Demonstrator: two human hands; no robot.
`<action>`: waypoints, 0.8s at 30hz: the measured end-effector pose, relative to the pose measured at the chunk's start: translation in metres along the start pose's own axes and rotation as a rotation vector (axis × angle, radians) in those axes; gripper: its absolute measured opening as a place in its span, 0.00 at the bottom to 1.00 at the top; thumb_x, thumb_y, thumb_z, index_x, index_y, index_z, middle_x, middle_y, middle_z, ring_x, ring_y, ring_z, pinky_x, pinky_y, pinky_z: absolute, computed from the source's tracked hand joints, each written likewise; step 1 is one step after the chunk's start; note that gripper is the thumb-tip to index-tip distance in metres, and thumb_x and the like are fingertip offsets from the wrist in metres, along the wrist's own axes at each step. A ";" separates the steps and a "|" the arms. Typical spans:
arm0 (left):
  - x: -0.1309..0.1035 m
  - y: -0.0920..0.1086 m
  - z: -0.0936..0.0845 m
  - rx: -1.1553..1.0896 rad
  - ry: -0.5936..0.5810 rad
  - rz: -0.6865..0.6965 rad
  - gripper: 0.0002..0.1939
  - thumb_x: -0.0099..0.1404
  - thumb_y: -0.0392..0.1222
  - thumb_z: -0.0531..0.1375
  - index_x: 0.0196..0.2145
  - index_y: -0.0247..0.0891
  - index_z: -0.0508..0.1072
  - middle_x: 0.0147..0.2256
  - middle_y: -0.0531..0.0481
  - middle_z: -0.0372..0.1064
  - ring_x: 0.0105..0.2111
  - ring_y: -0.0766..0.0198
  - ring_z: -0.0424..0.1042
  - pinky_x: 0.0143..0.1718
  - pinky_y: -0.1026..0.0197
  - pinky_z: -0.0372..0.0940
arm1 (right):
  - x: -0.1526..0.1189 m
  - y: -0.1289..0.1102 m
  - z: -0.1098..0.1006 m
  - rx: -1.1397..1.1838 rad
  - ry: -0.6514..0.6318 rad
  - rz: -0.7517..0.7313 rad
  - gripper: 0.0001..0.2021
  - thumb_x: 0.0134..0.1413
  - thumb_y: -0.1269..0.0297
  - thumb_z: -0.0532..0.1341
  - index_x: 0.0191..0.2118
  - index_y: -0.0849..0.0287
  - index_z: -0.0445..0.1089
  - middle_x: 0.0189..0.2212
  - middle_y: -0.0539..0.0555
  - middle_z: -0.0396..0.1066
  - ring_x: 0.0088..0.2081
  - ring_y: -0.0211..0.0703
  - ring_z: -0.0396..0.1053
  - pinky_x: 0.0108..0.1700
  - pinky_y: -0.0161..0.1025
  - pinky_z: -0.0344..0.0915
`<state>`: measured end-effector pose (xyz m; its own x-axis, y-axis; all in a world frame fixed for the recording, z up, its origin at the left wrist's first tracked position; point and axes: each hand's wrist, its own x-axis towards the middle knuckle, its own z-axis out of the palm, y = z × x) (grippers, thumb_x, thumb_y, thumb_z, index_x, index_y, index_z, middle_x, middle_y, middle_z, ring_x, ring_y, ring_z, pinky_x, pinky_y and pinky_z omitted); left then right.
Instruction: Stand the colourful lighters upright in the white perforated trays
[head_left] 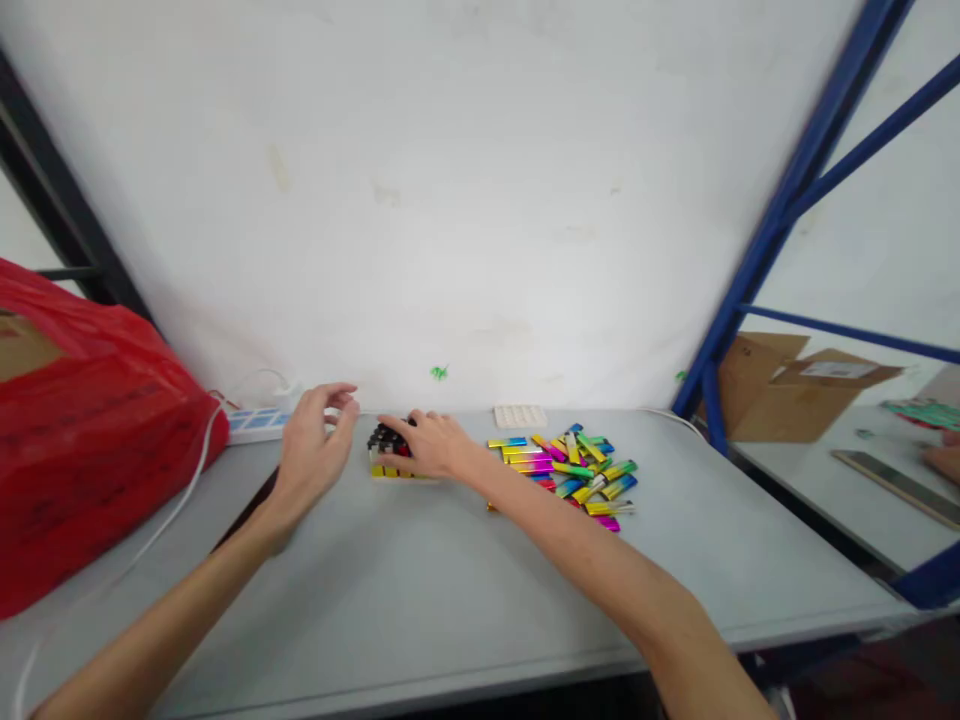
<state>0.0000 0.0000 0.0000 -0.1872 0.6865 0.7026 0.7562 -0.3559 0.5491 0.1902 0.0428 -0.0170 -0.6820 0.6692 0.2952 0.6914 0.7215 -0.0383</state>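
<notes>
My left hand [319, 445] is raised over the left of the table, its fingers loosely curved and apart, with nothing visible in them. My right hand [429, 444] lies over a small pale tray [405, 480] packed with upright lighters [381, 440]. Black tops and yellow lower bodies show on these lighters. The thumb reaches along the tray's front side while the other fingers spread across the tops, covering its right part. To the right of that hand lies a loose pile of shiny lighter-like pieces [581, 470] in yellow, blue, pink and green.
An off-white gridded tray [520, 416] lies against the wall behind the pile. A red plastic bag [97, 430] and a power strip [257, 424] with a white cable stand left. Blue rack posts [772, 220] edge the right, with a cardboard box [795, 390] and another person's hand [945, 458] beyond.
</notes>
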 end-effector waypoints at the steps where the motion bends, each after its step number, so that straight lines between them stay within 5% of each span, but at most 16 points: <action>1: -0.003 -0.003 0.002 -0.006 0.001 -0.003 0.20 0.70 0.53 0.53 0.52 0.40 0.73 0.46 0.43 0.73 0.48 0.52 0.75 0.49 0.50 0.73 | 0.003 -0.002 0.001 -0.008 -0.029 0.010 0.34 0.71 0.36 0.49 0.74 0.43 0.53 0.56 0.63 0.72 0.54 0.60 0.74 0.55 0.57 0.70; 7: -0.029 -0.013 0.019 0.009 -0.187 -0.014 0.35 0.66 0.64 0.57 0.63 0.39 0.67 0.55 0.38 0.69 0.56 0.44 0.72 0.53 0.43 0.72 | -0.018 -0.006 -0.005 -0.034 -0.001 0.186 0.33 0.71 0.35 0.47 0.70 0.49 0.61 0.51 0.65 0.75 0.49 0.60 0.77 0.48 0.52 0.73; 12: -0.062 0.003 0.040 0.027 -0.431 -0.005 0.61 0.55 0.73 0.66 0.75 0.42 0.49 0.68 0.34 0.59 0.67 0.38 0.63 0.66 0.39 0.62 | -0.048 0.010 -0.025 0.031 -0.037 0.445 0.31 0.72 0.39 0.49 0.61 0.59 0.69 0.47 0.67 0.78 0.49 0.59 0.78 0.49 0.49 0.71; 16: -0.077 0.020 0.067 0.014 -0.651 -0.074 0.73 0.47 0.75 0.70 0.77 0.41 0.40 0.72 0.29 0.52 0.71 0.33 0.56 0.66 0.36 0.61 | -0.062 0.031 -0.038 0.081 -0.062 0.591 0.32 0.74 0.41 0.47 0.57 0.66 0.73 0.50 0.73 0.78 0.52 0.60 0.78 0.52 0.47 0.69; 24: -0.082 0.048 0.118 -0.252 -0.646 -0.087 0.66 0.51 0.64 0.74 0.76 0.42 0.44 0.71 0.33 0.53 0.72 0.36 0.53 0.72 0.37 0.52 | -0.072 0.051 -0.040 0.087 -0.089 0.687 0.34 0.74 0.41 0.44 0.56 0.64 0.77 0.51 0.73 0.78 0.56 0.64 0.76 0.56 0.53 0.68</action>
<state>0.1257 0.0016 -0.0851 0.2286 0.9310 0.2845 0.5726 -0.3650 0.7341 0.2839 0.0238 -0.0016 -0.1168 0.9883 0.0976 0.9540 0.1390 -0.2655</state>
